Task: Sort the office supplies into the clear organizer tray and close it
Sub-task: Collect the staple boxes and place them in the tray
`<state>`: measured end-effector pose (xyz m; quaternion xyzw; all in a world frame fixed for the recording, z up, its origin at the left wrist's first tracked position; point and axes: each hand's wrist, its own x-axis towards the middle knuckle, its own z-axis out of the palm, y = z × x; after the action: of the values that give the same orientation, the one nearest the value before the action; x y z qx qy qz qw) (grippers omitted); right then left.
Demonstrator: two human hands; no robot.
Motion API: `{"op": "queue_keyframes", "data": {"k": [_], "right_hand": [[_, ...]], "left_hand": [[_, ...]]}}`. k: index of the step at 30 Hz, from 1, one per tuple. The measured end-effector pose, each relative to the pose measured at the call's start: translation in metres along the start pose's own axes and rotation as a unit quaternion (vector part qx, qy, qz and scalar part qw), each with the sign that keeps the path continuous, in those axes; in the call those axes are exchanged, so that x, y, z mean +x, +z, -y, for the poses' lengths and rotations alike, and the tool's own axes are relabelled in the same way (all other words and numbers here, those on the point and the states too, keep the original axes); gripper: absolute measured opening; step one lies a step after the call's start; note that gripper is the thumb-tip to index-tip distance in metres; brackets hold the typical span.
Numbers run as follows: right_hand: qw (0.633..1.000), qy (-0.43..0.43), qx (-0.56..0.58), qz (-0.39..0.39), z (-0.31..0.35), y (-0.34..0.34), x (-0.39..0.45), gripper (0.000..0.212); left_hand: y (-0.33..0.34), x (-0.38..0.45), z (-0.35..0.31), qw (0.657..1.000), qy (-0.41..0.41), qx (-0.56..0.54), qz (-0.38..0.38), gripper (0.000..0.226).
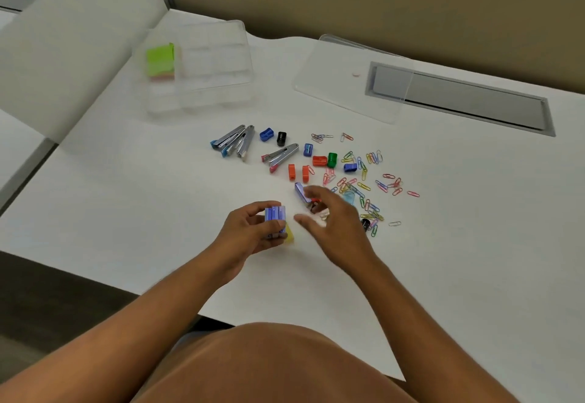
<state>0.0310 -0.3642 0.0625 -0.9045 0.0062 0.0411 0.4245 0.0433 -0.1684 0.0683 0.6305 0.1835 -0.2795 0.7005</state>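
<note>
Most of the sorting is yet to be done, judging by how things lie. Largest first: the white tabletop [126,200] carries nearly everything loose. The clear organizer tray [218,63] sits at the far left, well apart from the hands, and only one compartment at its left end shows any filling: a green and pink block of sticky notes [160,61]. Its other compartments look bare, though the clear plastic makes that hard to confirm. The clear lid [351,79] lies off the tray to the right, flat on the tabletop and partly over a grey cable hatch [468,98], so closing is not yet possible.

Between tray and hands lie the small staplers [235,144], one cluster with blue ends and another with pink ends [280,157]. Just right of them are pencil sharpeners [319,160] in blue, black, red, green and orange. A wide scatter of coloured paper clips [370,181] spreads to the right.

The left hand [250,234] has its grip clamped on a stack of small blue boxes [274,217], probably staples, with something yellow beneath. The right hand [335,222] is blurred; its fingers are spread apart, reaching over another blue box [300,192], and it appears to hold nothing.

My judgement: one category is placed, a second is being gathered, and staplers, sharpeners, clips and the lid remain.
</note>
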Motion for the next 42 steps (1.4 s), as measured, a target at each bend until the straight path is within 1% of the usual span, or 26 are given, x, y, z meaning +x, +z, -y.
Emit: {"op": "queue_keyframes", "data": {"k": [2, 3, 5, 7, 10, 13, 17, 20, 24, 26, 31, 35, 39, 42], "right_hand": [[0.993, 0.000, -0.107, -0.041, 0.001, 0.001, 0.021, 0.047], [0.987, 0.000, -0.152, -0.044, 0.002, 0.004, 0.032, 0.045], [0.976, -0.005, -0.218, -0.016, 0.004, 0.012, 0.049, 0.046], [0.965, -0.015, -0.261, 0.019, 0.005, 0.020, 0.060, 0.049], [0.960, -0.027, -0.277, 0.024, 0.006, 0.027, 0.067, 0.046], [0.975, -0.018, -0.219, 0.015, 0.010, 0.032, 0.068, 0.043], [0.999, -0.007, -0.044, 0.005, 0.030, 0.033, 0.057, 0.036], [0.996, 0.014, 0.083, 0.016, 0.054, 0.038, 0.042, 0.035], [0.983, 0.042, 0.174, 0.042, 0.074, 0.057, 0.030, 0.024], [0.979, 0.057, 0.189, 0.049, 0.080, 0.065, 0.030, 0.022], [0.971, 0.079, 0.197, 0.107, 0.087, 0.075, 0.047, 0.037], [0.967, 0.094, 0.221, 0.083, 0.106, 0.088, 0.067, 0.037], [0.961, 0.108, 0.245, 0.069, 0.134, 0.110, 0.097, 0.035], [0.966, 0.108, 0.226, 0.070, 0.152, 0.123, 0.131, 0.039]], "left_hand": [[-0.004, 0.000, -0.001, 1.000, -0.001, -0.009, -0.024, 0.039], [-0.006, -0.001, -0.001, 0.999, 0.000, -0.013, -0.030, 0.039], [-0.010, -0.002, -0.003, 0.999, 0.005, -0.019, -0.035, 0.040], [-0.014, -0.005, -0.004, 0.999, 0.011, -0.022, -0.037, 0.043], [-0.022, -0.009, -0.005, 0.999, 0.021, -0.028, -0.039, 0.046], [-0.032, -0.014, -0.005, 0.998, 0.028, -0.043, -0.037, 0.041], [-0.042, -0.017, -0.007, 0.996, 0.028, -0.063, -0.051, 0.039], [-0.048, -0.017, -0.011, 0.995, 0.030, -0.067, -0.060, 0.039], [-0.061, -0.017, -0.016, 0.996, 0.046, -0.058, -0.048, 0.037], [-0.071, -0.015, -0.020, 0.997, 0.047, -0.052, -0.043, 0.035], [-0.101, 0.000, -0.035, 0.998, 0.031, -0.050, -0.012, 0.034], [-0.127, 0.024, -0.054, 0.999, 0.025, -0.033, 0.023, 0.037], [-0.158, 0.052, -0.082, 0.999, 0.028, -0.025, 0.030, 0.035], [-0.185, 0.076, -0.105, 0.998, 0.034, -0.039, 0.038, 0.032]]}}
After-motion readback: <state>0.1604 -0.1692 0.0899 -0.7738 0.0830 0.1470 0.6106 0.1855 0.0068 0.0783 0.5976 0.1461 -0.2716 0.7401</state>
